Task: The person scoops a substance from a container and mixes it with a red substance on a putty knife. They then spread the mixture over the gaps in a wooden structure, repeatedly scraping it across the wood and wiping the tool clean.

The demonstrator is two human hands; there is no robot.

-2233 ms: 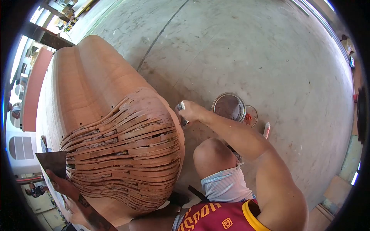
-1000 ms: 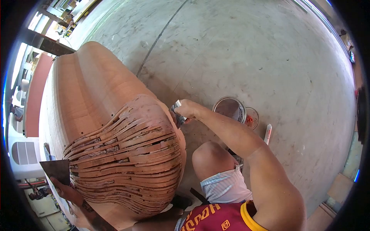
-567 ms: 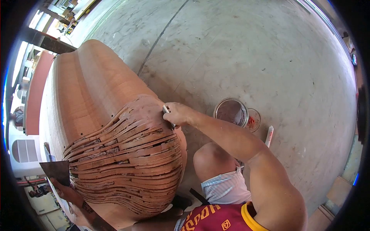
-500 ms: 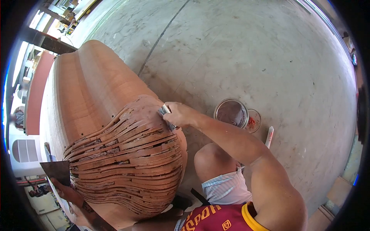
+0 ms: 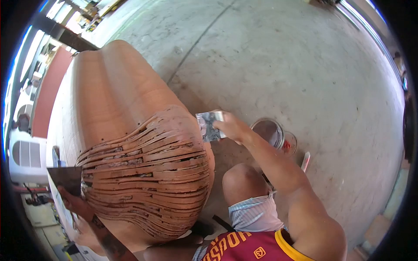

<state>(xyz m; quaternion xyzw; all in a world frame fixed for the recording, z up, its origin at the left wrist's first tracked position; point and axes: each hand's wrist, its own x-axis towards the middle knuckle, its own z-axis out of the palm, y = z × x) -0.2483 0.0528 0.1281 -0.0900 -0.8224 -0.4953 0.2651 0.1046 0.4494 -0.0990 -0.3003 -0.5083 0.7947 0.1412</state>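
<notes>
My right hand (image 5: 231, 127) grips a flat metal putty spreader (image 5: 206, 120) smeared with brownish filler, held just beyond the right edge of a large curved form (image 5: 130, 91). Slatted strips with dark gaps (image 5: 148, 182) cover the form's near end, and a smooth layer of filler (image 5: 170, 119) lies over their upper part. At the left, my left hand (image 5: 77, 203) is closed on a dark, flat, rectangular plate (image 5: 67, 179), which stands beside the slats' left ends.
On the floor to the right are an open can of brownish filler (image 5: 267, 130), its lid (image 5: 290, 142) with red smears, and a white tube (image 5: 306, 161). A dark beam (image 5: 65, 34) stands behind the form. A reddish panel (image 5: 52, 91) is at the left.
My right hand has drawn the spreader off the filled surface, out to the right, turning its flat face into view. My left hand still holds the plate. The view has shifted slightly.
</notes>
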